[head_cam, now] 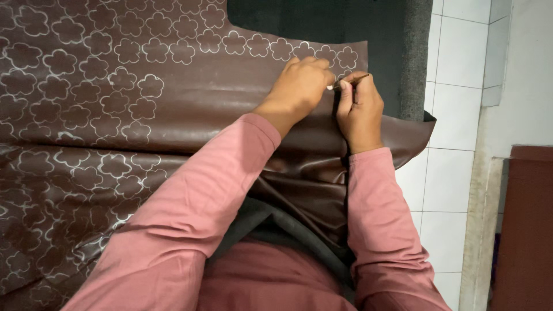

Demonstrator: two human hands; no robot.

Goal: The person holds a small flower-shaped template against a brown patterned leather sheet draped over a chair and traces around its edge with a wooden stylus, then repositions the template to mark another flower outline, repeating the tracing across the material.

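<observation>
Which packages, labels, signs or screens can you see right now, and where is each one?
None in view: no package, label, sign or screen.
What shows instead: a brown leather sheet covered with white flower outlines.
The left hand presses on the sheet near its top edge.
The right hand holds a thin marking pen there.
White wall tiles stand at the right, unmarked.

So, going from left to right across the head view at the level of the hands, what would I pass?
Brown sheet drawn with white flower outlines → left hand pressed on the sheet → thin pen → right hand holding the pen → dark grey mat edge → white tiled floor → reddish-brown panel.
</observation>
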